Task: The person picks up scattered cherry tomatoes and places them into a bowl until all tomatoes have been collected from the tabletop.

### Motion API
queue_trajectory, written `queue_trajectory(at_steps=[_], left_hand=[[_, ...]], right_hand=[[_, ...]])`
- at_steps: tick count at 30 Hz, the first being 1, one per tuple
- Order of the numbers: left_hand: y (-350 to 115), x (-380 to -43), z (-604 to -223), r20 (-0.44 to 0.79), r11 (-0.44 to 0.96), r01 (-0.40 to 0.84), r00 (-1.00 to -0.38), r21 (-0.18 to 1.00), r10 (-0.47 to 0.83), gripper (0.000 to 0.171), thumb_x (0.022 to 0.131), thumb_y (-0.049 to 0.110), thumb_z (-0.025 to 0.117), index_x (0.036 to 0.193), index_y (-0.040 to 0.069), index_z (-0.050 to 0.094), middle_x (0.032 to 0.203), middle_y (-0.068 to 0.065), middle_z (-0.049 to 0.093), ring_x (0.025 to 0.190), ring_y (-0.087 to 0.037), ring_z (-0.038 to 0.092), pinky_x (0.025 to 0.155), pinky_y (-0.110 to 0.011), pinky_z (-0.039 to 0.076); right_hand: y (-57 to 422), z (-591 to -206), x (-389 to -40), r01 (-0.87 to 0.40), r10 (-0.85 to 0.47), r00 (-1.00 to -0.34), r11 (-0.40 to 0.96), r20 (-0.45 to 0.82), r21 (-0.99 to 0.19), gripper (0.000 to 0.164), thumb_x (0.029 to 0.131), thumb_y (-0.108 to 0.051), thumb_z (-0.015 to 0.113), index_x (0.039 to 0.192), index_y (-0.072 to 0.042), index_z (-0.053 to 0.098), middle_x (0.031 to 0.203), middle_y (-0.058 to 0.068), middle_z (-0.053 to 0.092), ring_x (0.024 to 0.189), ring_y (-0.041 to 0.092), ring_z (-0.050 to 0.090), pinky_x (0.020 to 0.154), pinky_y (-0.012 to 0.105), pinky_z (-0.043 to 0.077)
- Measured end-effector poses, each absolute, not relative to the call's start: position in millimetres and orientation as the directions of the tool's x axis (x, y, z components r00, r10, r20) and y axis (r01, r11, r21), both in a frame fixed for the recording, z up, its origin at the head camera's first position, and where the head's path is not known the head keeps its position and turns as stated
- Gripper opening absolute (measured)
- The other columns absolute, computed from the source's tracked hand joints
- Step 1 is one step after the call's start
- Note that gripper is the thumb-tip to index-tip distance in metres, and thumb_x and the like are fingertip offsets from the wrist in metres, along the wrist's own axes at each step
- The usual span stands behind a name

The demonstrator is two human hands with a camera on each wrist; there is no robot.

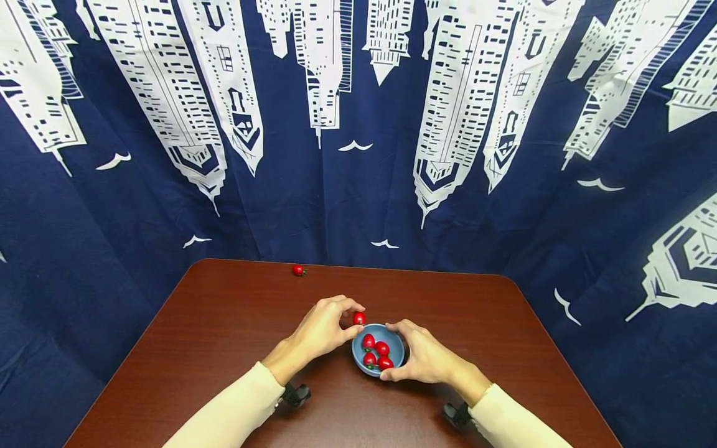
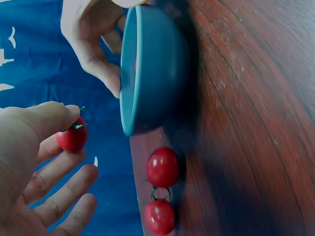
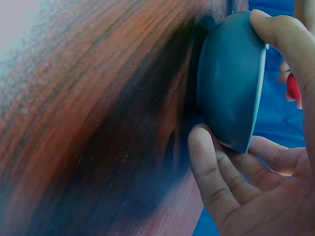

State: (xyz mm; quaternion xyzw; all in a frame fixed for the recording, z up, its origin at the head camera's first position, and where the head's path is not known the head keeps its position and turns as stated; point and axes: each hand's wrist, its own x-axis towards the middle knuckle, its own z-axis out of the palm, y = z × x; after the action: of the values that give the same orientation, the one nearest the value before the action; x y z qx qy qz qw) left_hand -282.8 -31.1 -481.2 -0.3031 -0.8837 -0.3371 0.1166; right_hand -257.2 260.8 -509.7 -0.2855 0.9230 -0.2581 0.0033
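Note:
A small blue bowl (image 1: 401,354) stands on the table with several red cherry tomatoes (image 1: 382,348) inside. My left hand (image 1: 320,328) pinches one cherry tomato (image 2: 72,136) between thumb and fingers, just above the bowl's far left rim. That tomato has a green stem top. On the bowl's right side, my right hand (image 1: 424,356) grips the rim, thumb at the near edge and fingers round the far side. In the right wrist view the thumb (image 3: 275,27) presses the bowl's edge, with other fingers under and beside it.
The brown table (image 1: 235,330) has rounded far corners. One cherry tomato (image 1: 299,270) lies near its far edge. Two tomatoes (image 2: 163,167) lie on the table past the bowl in the left wrist view. A dark blue curtain (image 1: 313,205) with white building prints hangs behind.

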Motion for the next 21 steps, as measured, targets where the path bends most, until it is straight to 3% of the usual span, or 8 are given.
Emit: queue_trajectory(at_steps=[6, 14, 21], left_hand=[[-18, -283, -484, 0.400, 0.580, 0.627, -0.779, 0.521, 0.483, 0.034, 0.098, 0.024, 0.097, 0.130, 0.016, 0.086, 0.117, 0.001, 0.085, 0.101, -0.014, 0.084, 0.093, -0.032, 0.071], [-5, -286, -489, 0.404, 0.561, 0.654, -0.756, 0.508, 0.515, 0.035, 0.096, 0.018, 0.098, 0.127, 0.009, 0.085, 0.116, -0.004, 0.086, 0.100, -0.021, 0.085, 0.093, -0.035, 0.072], [2, -288, -492, 0.385, 0.574, 0.649, -0.760, 0.499, 0.524, 0.035, 0.097, 0.022, 0.097, 0.128, 0.011, 0.085, 0.117, -0.003, 0.086, 0.102, -0.025, 0.084, 0.094, -0.035, 0.071]], right_hand=[[261, -510, -256, -0.515, -0.522, -0.843, 0.709, 0.132, -0.482, 0.100, 0.082, -0.063, 0.102, 0.153, -0.003, 0.066, 0.140, 0.005, 0.075, 0.120, 0.019, 0.075, 0.104, 0.034, 0.067], [260, -510, -257, -0.517, -0.528, -0.840, 0.701, 0.130, -0.492, 0.097, 0.082, -0.063, 0.103, 0.150, -0.004, 0.067, 0.147, 0.006, 0.075, 0.122, 0.019, 0.076, 0.104, 0.033, 0.067], [260, -511, -257, -0.517, -0.524, -0.841, 0.704, 0.136, -0.487, 0.097, 0.081, -0.061, 0.104, 0.150, -0.004, 0.067, 0.143, 0.006, 0.075, 0.118, 0.017, 0.075, 0.100, 0.030, 0.066]])
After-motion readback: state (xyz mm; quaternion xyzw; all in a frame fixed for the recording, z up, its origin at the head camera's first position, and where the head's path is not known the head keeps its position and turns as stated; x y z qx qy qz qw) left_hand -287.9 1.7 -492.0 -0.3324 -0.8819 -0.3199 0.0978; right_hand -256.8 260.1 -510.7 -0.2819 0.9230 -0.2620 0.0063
